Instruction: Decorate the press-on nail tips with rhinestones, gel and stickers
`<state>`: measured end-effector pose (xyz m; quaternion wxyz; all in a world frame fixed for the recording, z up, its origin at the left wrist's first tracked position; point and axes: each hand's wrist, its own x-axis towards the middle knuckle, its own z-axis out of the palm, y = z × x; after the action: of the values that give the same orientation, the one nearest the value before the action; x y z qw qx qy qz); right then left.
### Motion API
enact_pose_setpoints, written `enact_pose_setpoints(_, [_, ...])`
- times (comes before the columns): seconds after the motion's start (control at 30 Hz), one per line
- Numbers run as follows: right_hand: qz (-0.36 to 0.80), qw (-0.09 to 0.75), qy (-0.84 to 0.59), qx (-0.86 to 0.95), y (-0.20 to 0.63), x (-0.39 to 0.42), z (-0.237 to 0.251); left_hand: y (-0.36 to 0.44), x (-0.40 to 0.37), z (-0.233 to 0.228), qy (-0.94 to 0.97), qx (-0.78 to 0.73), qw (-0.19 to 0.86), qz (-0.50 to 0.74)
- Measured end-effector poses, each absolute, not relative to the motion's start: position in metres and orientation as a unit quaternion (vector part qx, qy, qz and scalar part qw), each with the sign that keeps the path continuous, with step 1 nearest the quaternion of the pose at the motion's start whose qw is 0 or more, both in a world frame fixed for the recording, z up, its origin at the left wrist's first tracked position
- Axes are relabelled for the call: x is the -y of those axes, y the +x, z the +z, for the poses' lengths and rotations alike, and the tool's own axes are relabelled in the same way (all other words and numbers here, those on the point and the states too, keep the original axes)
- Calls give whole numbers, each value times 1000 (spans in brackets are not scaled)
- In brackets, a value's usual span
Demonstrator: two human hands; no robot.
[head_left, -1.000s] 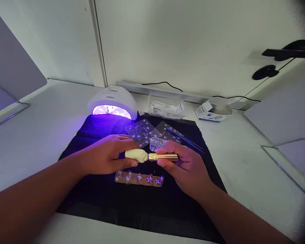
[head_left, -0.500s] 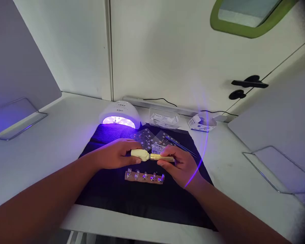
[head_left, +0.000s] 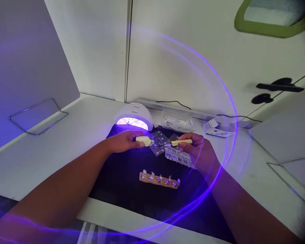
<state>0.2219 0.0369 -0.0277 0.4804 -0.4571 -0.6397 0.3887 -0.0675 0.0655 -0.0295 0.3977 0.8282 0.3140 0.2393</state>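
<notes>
A cream nail polish bottle (head_left: 143, 140) lies on its side in my left hand (head_left: 124, 141), its clear neck facing right. My right hand (head_left: 199, 149) pinches the gold brush cap (head_left: 182, 142), whose thin stem and brush point left toward the neck, apart from the bottle. Below them on the black mat (head_left: 132, 200) is a brown strip (head_left: 162, 184) bearing several small clear and shiny pieces on stands. Close under my right hand sits a clear compartment box (head_left: 178, 156), partly covered by the fingers.
A white nail lamp (head_left: 134, 110) glows purple at the back of the mat. Patterned clear sheets (head_left: 158, 139) lie behind the bottle. A clear tray of papers (head_left: 178, 120) and an open white box (head_left: 216, 128) stand farther back. Wire stands (head_left: 38, 117) are at the sides.
The gold cap with its brush has come out of the bottle, and my hands have moved apart. The view has shifted left, and more of the compartment box shows.
</notes>
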Motion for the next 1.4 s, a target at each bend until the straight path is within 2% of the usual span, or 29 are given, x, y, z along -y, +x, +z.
enact_pose_setpoints(0.17, [430,454,-437,647,228,-27,-33,-66,-70,-34,816,-338,409,227])
enact_pose_setpoints(0.23, [433,415,-414,685,224,-20,-29,-65,-70,-33,814,-345,411,222])
enact_pose_setpoints(0.43, [357,304,-353,809,210,-7,-12,-64,-69,-30,827,-357,385,200])
enact_pose_setpoints(0.63, [308,300,-347,833,202,-4,-9,-63,-70,-30,837,-360,367,189])
enact_pose_setpoints(0.83, [269,336,-386,816,204,-4,-11,-62,-70,-29,837,-366,361,189])
enact_pose_setpoints(0.93, [280,357,-390,801,205,-2,-10,-62,-70,-29,840,-359,358,193])
enact_pose_setpoints(1.07, [310,333,-355,817,202,2,-8,-61,-70,-29,840,-358,361,188])
enact_pose_setpoints(1.4, [247,348,-400,811,206,-1,-10,-61,-68,-26,842,-366,353,182])
